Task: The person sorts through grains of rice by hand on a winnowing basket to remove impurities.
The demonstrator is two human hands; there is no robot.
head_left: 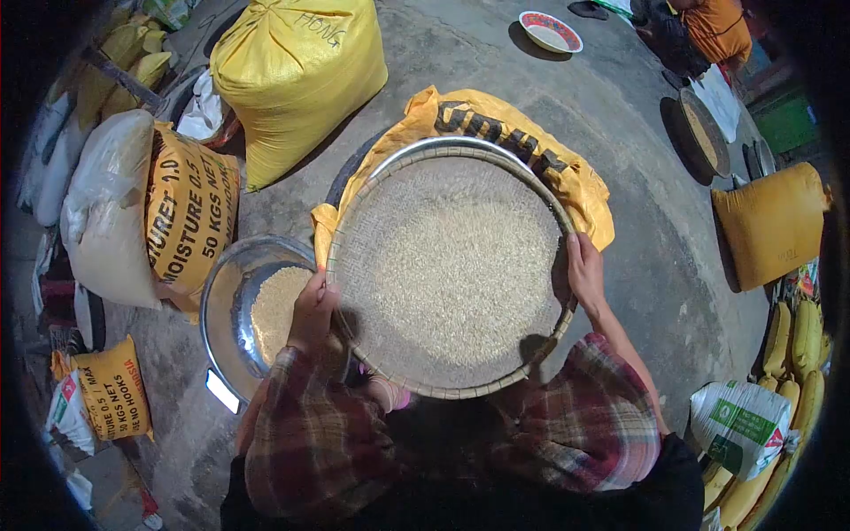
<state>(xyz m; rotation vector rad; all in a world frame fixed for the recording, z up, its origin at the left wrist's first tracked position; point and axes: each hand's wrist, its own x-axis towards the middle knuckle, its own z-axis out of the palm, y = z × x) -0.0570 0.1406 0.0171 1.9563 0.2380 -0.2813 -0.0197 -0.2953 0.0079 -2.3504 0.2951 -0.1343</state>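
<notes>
Between my two hands is a round woven winnowing tray, seen from above, with pale grain spread over its middle and lower part. My left hand grips its left rim. On the opposite side, my right hand closes around the right rim, thumb at the edge. Under the tray, a metal rim and a yellow-orange printed sack show past its far side. Beside my left hand, a shiny metal basin holds more golden grain; my forearm partly hides it.
A full yellow sack stands at the upper left, near an orange printed sack. A patterned bowl sits farther off. To the right are a yellow sack, a grain-filled tray and a person in orange.
</notes>
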